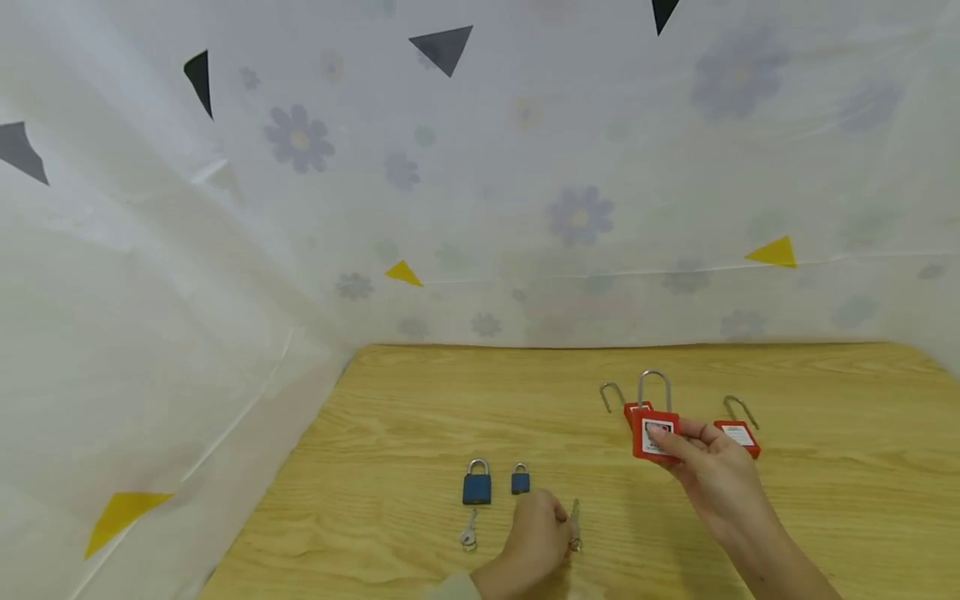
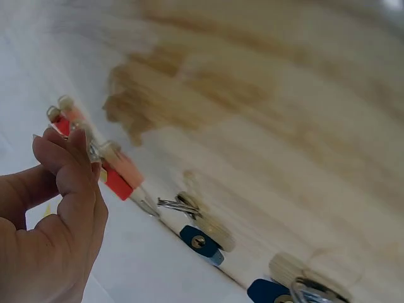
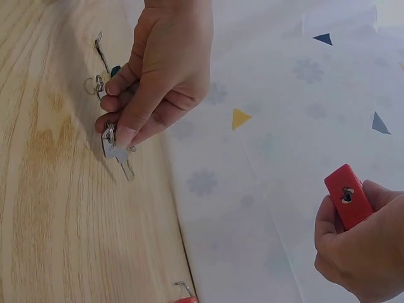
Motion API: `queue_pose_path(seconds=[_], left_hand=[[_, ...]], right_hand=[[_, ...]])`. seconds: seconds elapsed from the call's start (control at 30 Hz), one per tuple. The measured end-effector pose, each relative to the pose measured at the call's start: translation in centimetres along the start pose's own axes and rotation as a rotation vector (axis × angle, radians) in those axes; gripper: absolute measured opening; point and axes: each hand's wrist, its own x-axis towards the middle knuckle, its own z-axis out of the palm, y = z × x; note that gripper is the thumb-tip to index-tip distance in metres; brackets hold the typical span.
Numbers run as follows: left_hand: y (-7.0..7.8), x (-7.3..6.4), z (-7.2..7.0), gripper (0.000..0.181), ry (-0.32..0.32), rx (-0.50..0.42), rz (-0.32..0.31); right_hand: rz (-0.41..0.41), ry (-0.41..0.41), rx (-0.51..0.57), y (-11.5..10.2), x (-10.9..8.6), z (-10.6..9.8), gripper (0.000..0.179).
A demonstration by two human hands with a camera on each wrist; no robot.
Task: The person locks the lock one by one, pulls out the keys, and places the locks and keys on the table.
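Note:
My right hand [image 1: 716,475] holds a red padlock [image 1: 655,437] by its body, thumb on the white label and shackle upward. Both shackle legs meet the body in the head view. The padlock's underside [image 3: 347,197] shows its keyhole in the right wrist view. Between thumb and fingers my left hand [image 1: 534,533] pinches a silver key [image 3: 115,150] with a small ring, blade pointing away from the fingers. It is low over the table, left of the red padlock. Close by stand a small blue padlock [image 1: 521,480] and a larger blue padlock [image 1: 477,487].
Another key [image 1: 468,532] lies in front of the larger blue padlock. Two more red padlocks lie farther back with shackles swung open: one partly behind the held padlock, another red padlock [image 1: 738,438] to the right. A patterned white sheet [image 1: 480,183] hangs behind the wooden table [image 1: 390,400].

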Motion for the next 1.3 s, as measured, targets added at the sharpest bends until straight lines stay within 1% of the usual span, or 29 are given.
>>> queue_pose_path(seconds=[0.07, 0.17, 0.27, 0.4, 0.47, 0.6, 0.77, 0.93, 1.13, 1.2, 1.3], left_hand=[[-0.2, 0.1, 0.0, 0.027, 0.019, 0.046, 0.0], [-0.4, 0.1, 0.2, 0.033, 0.034, 0.07, -0.001], [-0.5, 0.3, 0.2, 0.033, 0.042, 0.088, 0.012], [-0.5, 0.6, 0.2, 0.035, 0.029, 0.125, 0.018], [-0.4, 0.7, 0.1, 0.036, 0.017, 0.157, 0.002], [-0.4, 0.8, -0.1, 0.034, -0.008, 0.208, -0.048], [-0.3, 0.7, -0.1, 0.03, -0.026, 0.219, -0.084], [-0.3, 0.7, -0.1, 0.031, -0.013, 0.246, -0.097], [-0.3, 0.7, -0.1, 0.032, -0.009, 0.234, -0.093], [-0.2, 0.6, -0.2, 0.031, -0.018, 0.213, -0.091], [-0.1, 0.5, -0.5, 0.027, -0.025, 0.182, -0.07]], right_hand=[[0.002, 0.003, -0.004, 0.1, 0.0, 0.0, 0.015], [-0.001, 0.001, -0.001, 0.3, 0.0, -0.1, 0.015], [-0.001, -0.003, 0.001, 0.5, 0.1, -0.3, 0.013], [0.011, -0.005, -0.01, 0.7, 0.1, -0.3, 0.014], [0.021, -0.006, -0.015, 0.8, 0.2, -0.2, 0.014], [0.03, -0.004, -0.02, 0.8, 0.1, -0.2, 0.012], [0.054, 0.004, -0.019, 0.9, 0.1, -0.2, 0.012], [0.061, -0.01, -0.038, 1.1, 0.1, -0.1, 0.016], [0.062, -0.006, -0.119, 1.4, 0.1, 0.2, 0.026], [0.062, 0.003, -0.16, 1.5, 0.1, 0.3, 0.03], [0.067, -0.002, -0.209, 1.8, 0.2, 0.5, 0.036]])
